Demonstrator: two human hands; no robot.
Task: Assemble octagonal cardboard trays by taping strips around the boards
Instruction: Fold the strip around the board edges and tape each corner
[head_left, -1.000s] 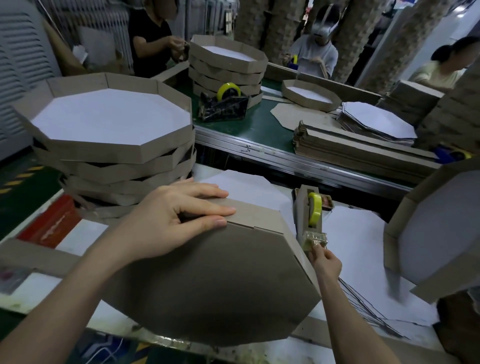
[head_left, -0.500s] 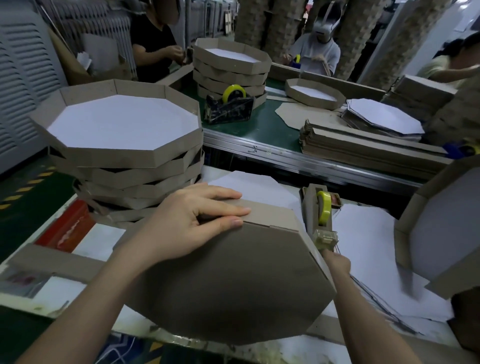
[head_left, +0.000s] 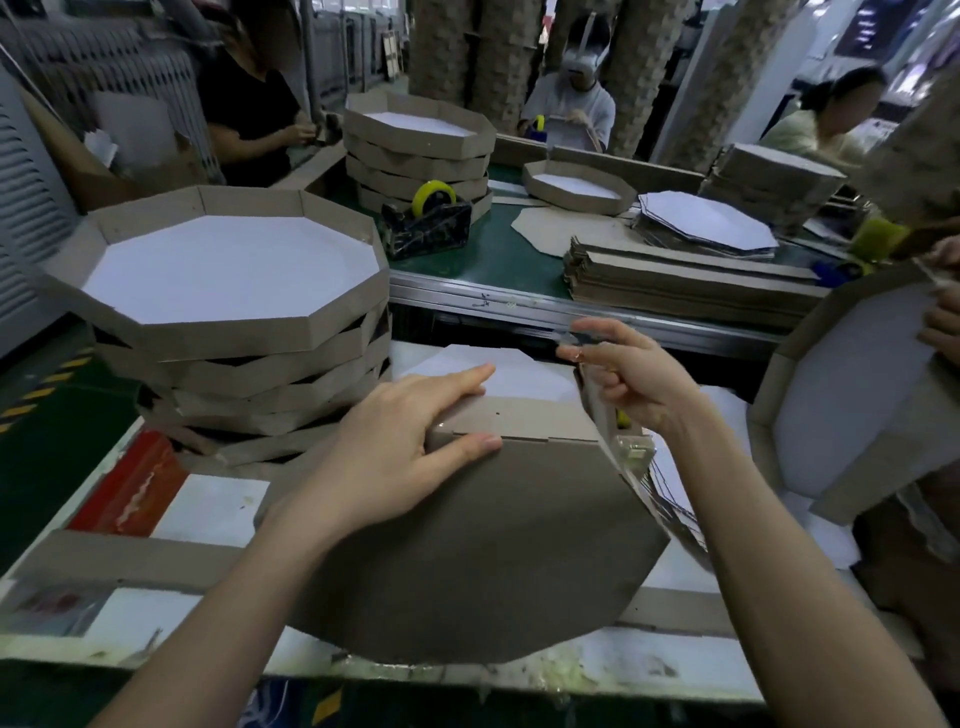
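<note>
Head view, one entry. Board (head_left: 493, 545): brown octagon, tilted up at near centre of the bench, plain face to the wearer; strip (head_left: 530, 421) lies along its far top edge, seam showing.

Left hand (head_left: 410, 447): fingers straight over the strip, thumb flat on the board face, pressing the two together.

Right hand (head_left: 639, 379): raised just right of the board's far corner; thumb and forefinger pinch a faint clear tape (head_left: 571, 339); other fingers loosely curled.

Dispenser (head_left: 632, 453): just right of the board, below that hand.

Stack (head_left: 249, 338) of finished trays: far left.

Handling, as judged: hold the strip flush; lay tape across the seam from one end; rub flat; a gap at the corner would likely leave a loose wall.
</note>
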